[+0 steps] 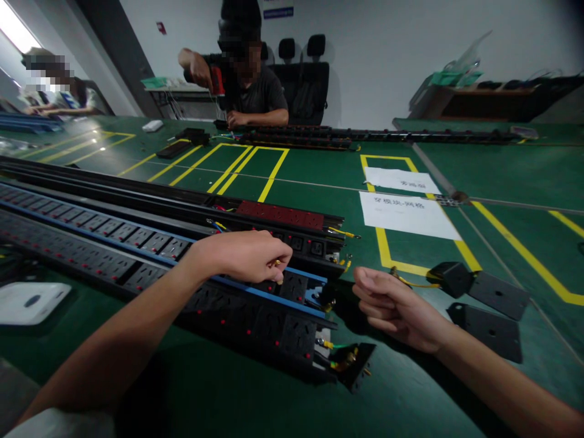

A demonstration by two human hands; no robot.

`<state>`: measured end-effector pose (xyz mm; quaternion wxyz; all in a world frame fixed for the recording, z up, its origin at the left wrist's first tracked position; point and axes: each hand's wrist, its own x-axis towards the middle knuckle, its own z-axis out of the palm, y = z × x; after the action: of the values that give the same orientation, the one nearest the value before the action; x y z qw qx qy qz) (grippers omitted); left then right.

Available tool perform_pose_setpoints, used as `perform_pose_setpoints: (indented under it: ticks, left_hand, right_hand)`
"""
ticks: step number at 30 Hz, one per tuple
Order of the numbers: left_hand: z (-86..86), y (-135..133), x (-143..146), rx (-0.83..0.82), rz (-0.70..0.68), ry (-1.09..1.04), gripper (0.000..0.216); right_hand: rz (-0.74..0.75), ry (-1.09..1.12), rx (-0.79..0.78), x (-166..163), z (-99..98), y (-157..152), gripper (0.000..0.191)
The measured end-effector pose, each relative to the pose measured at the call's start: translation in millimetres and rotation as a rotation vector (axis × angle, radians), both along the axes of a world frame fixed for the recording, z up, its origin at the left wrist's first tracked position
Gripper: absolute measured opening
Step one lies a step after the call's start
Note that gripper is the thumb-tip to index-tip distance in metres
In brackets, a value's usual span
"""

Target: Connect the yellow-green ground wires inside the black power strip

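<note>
My left hand (249,255) is closed in a fist-like pinch above a blue-edged power strip (296,285). A small brass-coloured piece (275,263) shows between its fingers; I cannot tell its exact kind. To the right, beyond the strip ends, my right hand (395,307) has curled fingers pressed together, and what they hold, if anything, is hidden. Nearest to me lies a black power strip (255,322) with sockets and red dots. At its end, a black end cap (360,368) hangs tilted on wires. Behind is another strip with dark red sockets (283,214).
Black end plates (497,295) and a black block (449,278) with a yellow wire lie right. Paper sheets (406,213) rest on the green table (502,182) with yellow tape. A white device (31,302) sits left. Across the table, a person (260,97) holds a red tool (218,80).
</note>
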<state>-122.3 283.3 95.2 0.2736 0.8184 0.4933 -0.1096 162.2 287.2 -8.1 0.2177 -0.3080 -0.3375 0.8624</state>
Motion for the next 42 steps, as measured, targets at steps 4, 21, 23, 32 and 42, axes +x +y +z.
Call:
perform_pose_setpoints:
  ticks: [4, 21, 23, 32, 42]
  left_hand:
    - [-0.6, 0.7, -1.8, -0.003, -0.020, -0.002, 0.007]
    - [2.4, 7.2, -10.5, -0.005, -0.120, -0.118, 0.012]
    - [2.3, 6.6, -10.6, -0.001, -0.123, -0.112, 0.011]
    - [1.2, 5.3, -9.1, 0.026, -0.122, -0.091, 0.010]
    - [0.5, 6.2, -13.1, 0.026, -0.107, -0.088, 0.007]
  right_hand:
    - [-0.005, -0.015, 0.007, 0.3, 0.1, -0.5, 0.048]
    - [0.009, -0.013, 0.016, 0.1, -0.6, 1.1, 0.047]
    - [0.007, -0.009, 0.013, 0.1, -0.6, 1.4, 0.047]
    - [0.009, 0.017, 0.007, -0.1, -0.6, 0.9, 0.046]
    - [0.015, 0.032, -0.015, 1.3, -1.2, 0.8, 0.045]
